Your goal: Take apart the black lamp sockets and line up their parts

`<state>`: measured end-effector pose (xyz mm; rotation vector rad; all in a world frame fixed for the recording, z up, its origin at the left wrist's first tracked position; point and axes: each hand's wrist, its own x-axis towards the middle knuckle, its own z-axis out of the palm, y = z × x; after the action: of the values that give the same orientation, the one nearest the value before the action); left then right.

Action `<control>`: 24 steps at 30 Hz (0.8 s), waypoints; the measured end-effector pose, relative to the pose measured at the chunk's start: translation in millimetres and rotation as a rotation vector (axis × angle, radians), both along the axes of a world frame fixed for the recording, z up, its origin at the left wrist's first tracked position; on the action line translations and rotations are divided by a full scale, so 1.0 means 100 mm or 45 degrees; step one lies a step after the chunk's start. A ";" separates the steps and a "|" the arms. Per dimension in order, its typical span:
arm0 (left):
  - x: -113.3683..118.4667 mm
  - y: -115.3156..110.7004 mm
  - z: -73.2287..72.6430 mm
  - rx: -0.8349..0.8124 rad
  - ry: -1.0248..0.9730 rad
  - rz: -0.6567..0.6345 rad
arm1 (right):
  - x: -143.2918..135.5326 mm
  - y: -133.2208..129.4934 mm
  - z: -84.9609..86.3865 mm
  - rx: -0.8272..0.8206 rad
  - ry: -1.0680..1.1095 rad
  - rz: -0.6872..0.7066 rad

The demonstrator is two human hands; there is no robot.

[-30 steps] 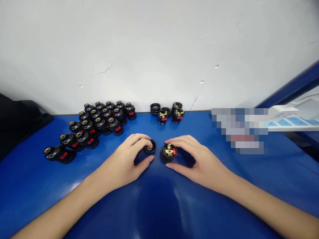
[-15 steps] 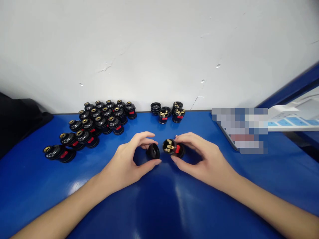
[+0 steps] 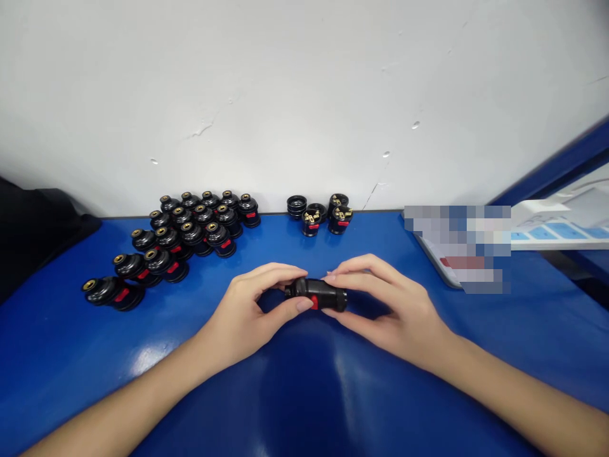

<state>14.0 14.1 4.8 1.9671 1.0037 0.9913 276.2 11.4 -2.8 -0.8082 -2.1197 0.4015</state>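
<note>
A black socket body with a red tab lies sideways between my two hands, a black cap against its left end. My left hand is closed on the cap, thumb in front and fingers behind. Around the body's right part, my right hand has its fingers behind and thumb in front. Both pieces are held over the blue table. No gap shows between cap and body.
Several capped black sockets stand in rows at the left. Open bodies with brass contacts and loose black caps are near the white wall. A blurred-out flat object lies right; dark cloth is far left.
The cap and the body, apart before, are now together. The body has turned, so its brass contacts no longer show and the red tab faces the front.
</note>
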 end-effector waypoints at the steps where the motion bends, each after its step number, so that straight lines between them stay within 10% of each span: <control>1: 0.00 0.00 0.00 -0.033 -0.020 -0.002 | 0.00 0.00 0.00 0.002 0.001 0.003; 24: 0.04 -0.03 -0.04 -0.302 -0.255 -0.005 | 0.02 0.01 -0.04 0.068 0.050 0.054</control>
<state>18.1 11.5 0.7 1.6418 0.9571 0.9957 278.6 11.9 -6.6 -0.7197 -2.1047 0.3782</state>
